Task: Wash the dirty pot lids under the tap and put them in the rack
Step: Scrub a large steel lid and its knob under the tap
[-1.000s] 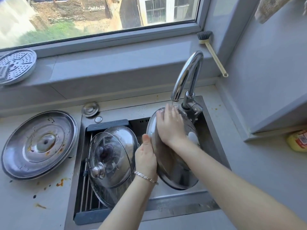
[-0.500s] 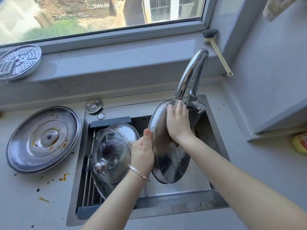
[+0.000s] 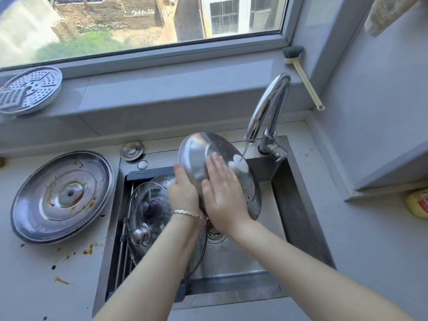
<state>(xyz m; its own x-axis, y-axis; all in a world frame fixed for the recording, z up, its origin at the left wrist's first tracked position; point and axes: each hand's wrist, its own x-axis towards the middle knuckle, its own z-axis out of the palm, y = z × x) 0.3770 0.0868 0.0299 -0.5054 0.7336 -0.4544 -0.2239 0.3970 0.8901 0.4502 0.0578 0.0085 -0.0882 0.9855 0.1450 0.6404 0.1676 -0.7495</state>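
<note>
While water runs from the tap (image 3: 268, 110), the count stands at one lid in washing, two lodged in the rack, one untouched. Item one: steel lid (image 3: 196, 154), held tilted over the sink (image 3: 301, 216), its upper right part directly under the stream, which breaks white on the metal. Left hand (image 3: 184, 193), fingers closed on the lid's left edge with the thumb up along the rim, bears the weight. Right hand (image 3: 223, 193), fingers spread flat and gripping nothing, lies palm-down on the lid's surface, as for rubbing; judged mid-wash, since whether the face is clean cannot be told. Item two: glass lid (image 3: 143, 212) with a metal knob, leaning in the rack (image 3: 122, 249) that spans the sink's left part. Item three: a second steel lid (image 3: 162, 180), just behind the glass one and touching it, largely hidden by the left wrist; both presumed washed from their place, not confirmed. Item four: large steel lid (image 3: 62, 196), lying flat on the tabletop (image 3: 34, 286) left of the sink, streaked with orange residue, with spatter beside it; not yet washed. Remaining, by this reckoning: finish and rack item one, then wash and rack item four.
</note>
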